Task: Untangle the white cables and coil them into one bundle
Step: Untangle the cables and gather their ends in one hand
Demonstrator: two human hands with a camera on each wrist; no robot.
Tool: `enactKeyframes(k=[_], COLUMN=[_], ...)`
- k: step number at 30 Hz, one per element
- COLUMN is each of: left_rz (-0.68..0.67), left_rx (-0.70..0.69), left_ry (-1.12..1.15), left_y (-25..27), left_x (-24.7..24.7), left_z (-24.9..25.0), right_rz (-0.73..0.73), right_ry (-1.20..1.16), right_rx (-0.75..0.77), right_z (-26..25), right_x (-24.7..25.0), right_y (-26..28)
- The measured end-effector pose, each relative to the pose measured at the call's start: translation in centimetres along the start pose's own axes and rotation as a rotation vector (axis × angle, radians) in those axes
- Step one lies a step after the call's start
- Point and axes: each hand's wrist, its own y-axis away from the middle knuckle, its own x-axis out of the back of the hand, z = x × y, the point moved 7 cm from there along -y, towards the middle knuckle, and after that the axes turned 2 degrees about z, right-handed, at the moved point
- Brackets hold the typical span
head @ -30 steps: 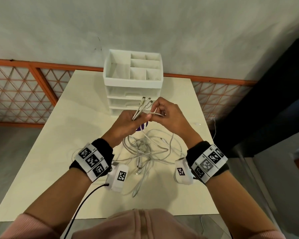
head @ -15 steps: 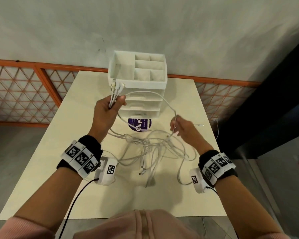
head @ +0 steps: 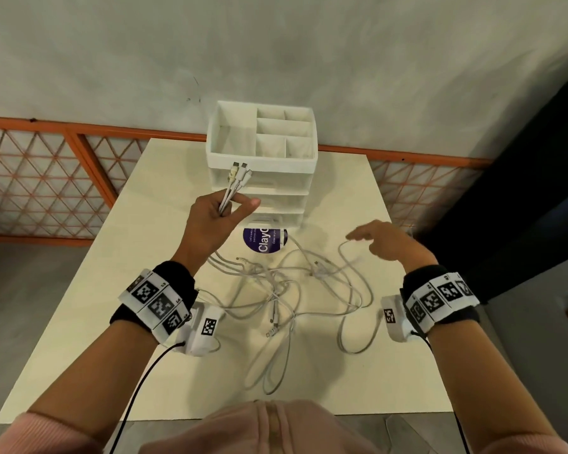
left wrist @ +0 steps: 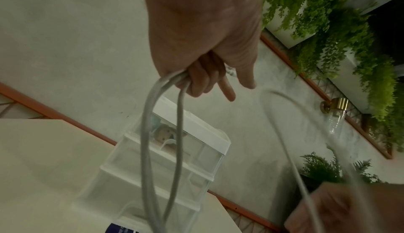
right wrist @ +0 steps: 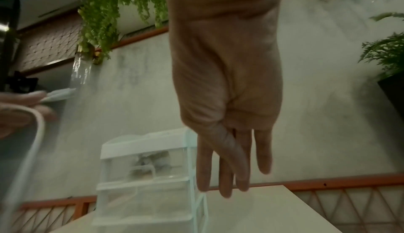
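Observation:
A tangle of white cables (head: pixel 286 290) lies spread on the cream table (head: pixel 112 290) between my arms. My left hand (head: pixel 222 213) is raised in front of the organizer and grips several cable ends, their plugs (head: pixel 240 172) sticking up above the fist. In the left wrist view the held cables (left wrist: pixel 161 133) hang down from the curled fingers (left wrist: pixel 201 79). My right hand (head: pixel 379 240) hovers over the right side of the tangle with straight fingers (right wrist: pixel 227 164) and holds nothing. A cable loop (head: pixel 350 253) lies just under it.
A white drawer organizer (head: pixel 263 158) with open top compartments stands at the table's far middle. A purple round sticker (head: pixel 265 240) lies in front of it. An orange lattice railing (head: pixel 46 185) and a grey wall are behind. A dark panel (head: pixel 522 191) stands to the right.
My hands drew apart, left hand carrying the plug ends up and left. The right hand has let go of the cable it pinched, and that strand has dropped onto the table.

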Motion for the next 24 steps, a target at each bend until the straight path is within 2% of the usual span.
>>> enactKeyframes(k=[1, 2, 4, 5, 7, 11, 13, 15, 18, 21, 22, 24], left_rz=[-0.008, -0.022, -0.065, -0.090, -0.131, -0.182, -0.175, -0.130, -0.047, -0.018, -0.046, -0.186], left_rx=[-0.005, -0.004, 0.001, -0.008, -0.033, -0.035, -0.041, -0.062, -0.077, -0.070, -0.080, -0.070], left_ry=[0.001, -0.003, -0.004, 0.007, 0.036, 0.190, 0.271, 0.299, 0.286, 0.143, 0.054, -0.116], left_y=[0.0, 0.1, 0.4, 0.5, 0.9, 1.0, 0.8, 0.4, -0.4, -0.4, -0.2, 0.3], left_x=[-0.2, -0.4, -1.3, -1.9, -2.9, -4.3, -3.8, -2.3, 0.5, 1.5, 1.1, -0.6], left_z=[0.2, 0.4, 1.0, 1.5, 2.5, 4.5, 5.4, 6.0, 5.7, 3.7, 3.0, 1.9], right_rz=[-0.024, 0.011, 0.126, 0.135, -0.003, -0.280, -0.347, -0.391, -0.270, -0.086, -0.038, 0.016], right_ry=[-0.006, -0.050, -0.190, -0.306, -0.469, -0.322, -0.323, -0.382, -0.406, -0.395, -0.404, -0.485], right_rx=[-0.001, 0.032, 0.175, 0.242, 0.329, 0.433, 0.507, 0.479, 0.311, 0.291, 0.297, 0.349], right_z=[-0.2, -1.0, -4.2, -6.3, -10.2, -15.4, -16.1, -14.2, -9.1, -6.7, -6.9, -8.6], right_x=[-0.5, -0.6, 0.0, 0.1, -0.9, -5.8, -8.3, -9.8, -8.8, -5.4, -4.1, -1.4], right_y=[0.1, 0.1, 0.2, 0.5, 0.9, 1.5, 1.2, 0.5, -0.8, -1.3, -1.2, -0.7])
